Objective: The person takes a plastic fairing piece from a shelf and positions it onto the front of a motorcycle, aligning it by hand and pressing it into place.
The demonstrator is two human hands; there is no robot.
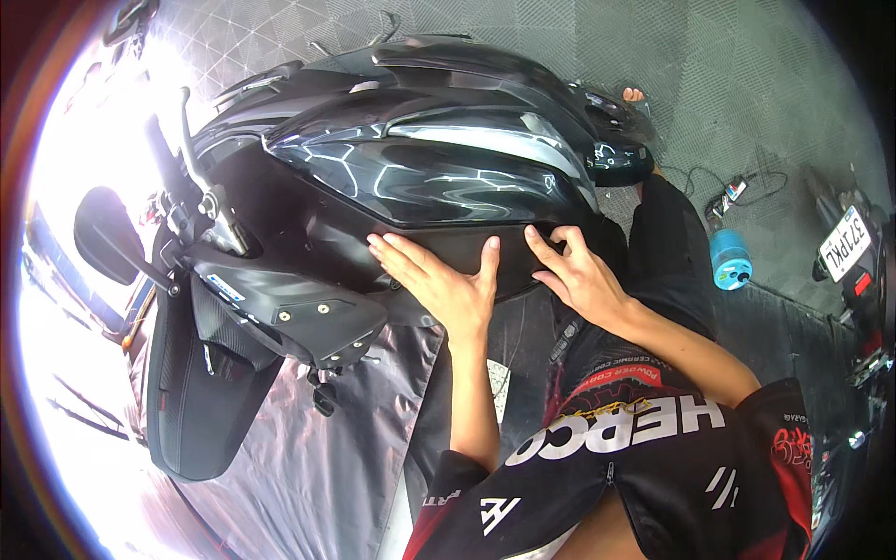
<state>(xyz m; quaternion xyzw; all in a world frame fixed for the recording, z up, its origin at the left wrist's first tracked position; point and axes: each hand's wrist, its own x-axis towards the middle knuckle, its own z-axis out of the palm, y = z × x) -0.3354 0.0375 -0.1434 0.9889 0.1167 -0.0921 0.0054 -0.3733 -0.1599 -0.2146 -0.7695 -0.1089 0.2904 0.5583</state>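
Observation:
A black motorcycle lies across the view, its glossy tank cover [439,182] reflecting ceiling lights. Below that cover runs a matte black side panel [434,238]. My left hand [443,285] rests on this panel with its fingers stretched out together and the thumb spread away. To its right, my right hand [581,275] is at the panel's right end, fingers apart and partly bent, the forefinger reaching the seam under the glossy cover. Neither hand shows anything held. What lies under the right fingertips is too small to make out.
At the left are the handlebar lever [201,173], a mirror [107,235] and the front mudguard [201,401]. A silvery sheet [345,439] covers the floor below. On the right stand a blue canister [730,259], a cable [770,185] and another motorcycle [863,280].

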